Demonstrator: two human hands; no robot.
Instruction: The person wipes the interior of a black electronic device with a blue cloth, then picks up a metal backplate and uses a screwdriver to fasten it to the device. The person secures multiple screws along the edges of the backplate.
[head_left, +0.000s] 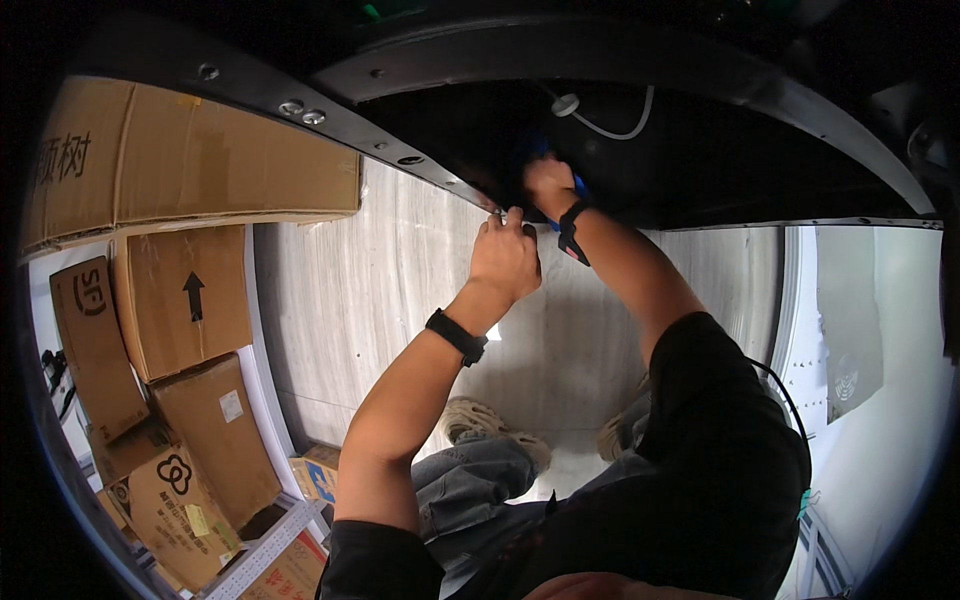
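My left hand [507,258] is at the lower edge of a black metal frame [385,150], its fingers bent and pinched together near a small bright spot. Whatever lies between those fingertips is too small to make out. Just right of it, my right hand [550,183] reaches into the dark space behind the frame, closed around a blue object [582,188]. Only bits of blue show past the fingers and wrist, so its kind is unclear. Screws [302,112] and holes line the frame's edge. Black bands circle both wrists.
A thin white cable [620,132] with a round white piece hangs inside the dark space. Cardboard boxes [185,300] are stacked on a shelf [262,550] at left. Below lies a pale wood-look floor [380,260]; a white panel [890,330] stands at right.
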